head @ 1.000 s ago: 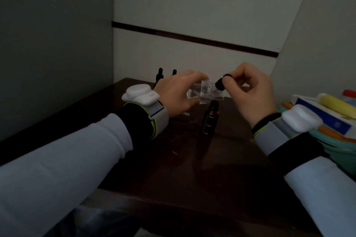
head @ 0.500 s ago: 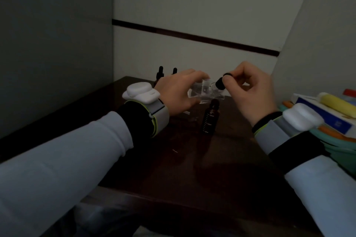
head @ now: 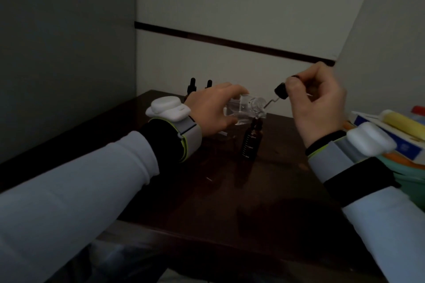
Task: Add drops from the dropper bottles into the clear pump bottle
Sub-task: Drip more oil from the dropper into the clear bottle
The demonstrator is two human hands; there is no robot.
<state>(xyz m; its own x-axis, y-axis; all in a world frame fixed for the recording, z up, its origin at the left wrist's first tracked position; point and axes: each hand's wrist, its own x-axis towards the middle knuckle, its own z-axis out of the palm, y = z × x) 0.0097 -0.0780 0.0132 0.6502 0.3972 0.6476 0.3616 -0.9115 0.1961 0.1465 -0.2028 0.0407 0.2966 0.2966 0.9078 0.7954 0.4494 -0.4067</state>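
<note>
— Two hands busy: left hand (head: pixel 207 110) grips the tilted clear pump bottle (head: pixel 246 108) above the amber bottle (head: pixel 250 142); right hand (head: pixel 317 103) pinches the dropper (head: pixel 281 92), tip near the clear mouth.
— Drops may miss it; a bump could topple the amber bottle.

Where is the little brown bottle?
The brown bottle stands upright on the dark table, middle of view, just below the clear pump bottle held in the left hand.

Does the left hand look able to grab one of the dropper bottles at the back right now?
Probably not yet: the left hand grips the clear pump bottle, so it is occupied. The dropper bottles stand close behind it, nothing visibly between.
</note>
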